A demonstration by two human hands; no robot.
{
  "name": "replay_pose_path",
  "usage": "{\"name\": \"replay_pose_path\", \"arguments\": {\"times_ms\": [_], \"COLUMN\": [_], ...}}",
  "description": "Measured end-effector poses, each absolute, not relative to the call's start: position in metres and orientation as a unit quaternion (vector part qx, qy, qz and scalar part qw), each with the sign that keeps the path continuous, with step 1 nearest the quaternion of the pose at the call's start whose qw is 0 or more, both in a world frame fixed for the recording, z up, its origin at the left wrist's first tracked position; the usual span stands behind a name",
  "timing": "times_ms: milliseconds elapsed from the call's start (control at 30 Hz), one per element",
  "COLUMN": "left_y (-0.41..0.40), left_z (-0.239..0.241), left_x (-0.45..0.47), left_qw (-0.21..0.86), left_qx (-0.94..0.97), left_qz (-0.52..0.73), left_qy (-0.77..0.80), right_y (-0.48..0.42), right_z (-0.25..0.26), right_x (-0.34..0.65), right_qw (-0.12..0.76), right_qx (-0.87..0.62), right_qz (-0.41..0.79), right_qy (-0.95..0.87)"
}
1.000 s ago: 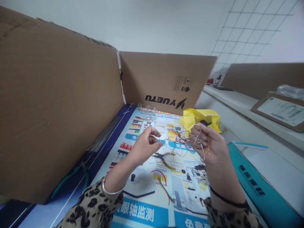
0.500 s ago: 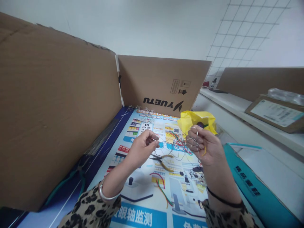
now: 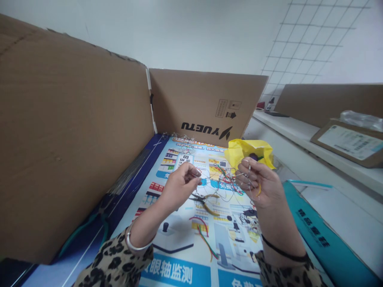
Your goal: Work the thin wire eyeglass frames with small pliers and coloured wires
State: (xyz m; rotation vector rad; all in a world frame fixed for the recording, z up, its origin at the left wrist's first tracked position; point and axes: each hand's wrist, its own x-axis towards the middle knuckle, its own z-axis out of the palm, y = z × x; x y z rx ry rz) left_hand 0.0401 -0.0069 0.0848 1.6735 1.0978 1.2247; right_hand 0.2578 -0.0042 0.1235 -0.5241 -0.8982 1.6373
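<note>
My left hand (image 3: 179,187) is pinched shut on the end of a thin silver wire (image 3: 209,176), held above a colourful printed poster (image 3: 179,271) that covers the table. My right hand (image 3: 261,185) is closed on a bundle of bent silver wire loops (image 3: 245,169), with a small yellow ring at its little finger side. The wire spans the gap between both hands. Below them on the poster lie yellow-handled pliers (image 3: 206,201) and red, green and yellow wire pieces (image 3: 206,235). A tangle of thin coloured wires (image 3: 226,175) lies just behind the hands.
Tall cardboard walls stand at the left (image 3: 74,131) and at the back (image 3: 206,103). A yellow plastic bag (image 3: 248,150) sits behind my right hand. A teal box (image 3: 317,235) lies at the right, beside a white shelf with a cardboard tray (image 3: 350,143).
Both hands have dropped slightly and drawn a little closer together. The wire bundle in my right hand has turned a bit.
</note>
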Motion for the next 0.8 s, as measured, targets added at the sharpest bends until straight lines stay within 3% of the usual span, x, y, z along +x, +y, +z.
{"name": "replay_pose_path", "arguments": {"times_ms": [400,633,800], "left_y": [-0.01,-0.011,-0.011], "left_z": [0.092,0.099,0.098], "left_x": [0.037,0.034,0.032], "left_qw": [0.381,0.275,0.288], "left_qx": [0.677,0.71,0.698], "left_qz": [0.466,0.48,0.483], "left_qy": [0.423,0.436,0.443], "right_y": [-0.004,-0.004,-0.006], "right_z": [0.121,0.122,0.121], "right_x": [0.259,0.258,0.258], "right_qw": [0.571,0.557,0.531], "right_qx": [-0.216,-0.257,-0.272], "right_qz": [0.692,0.656,0.633], "right_qy": [-0.385,-0.44,-0.494]}}
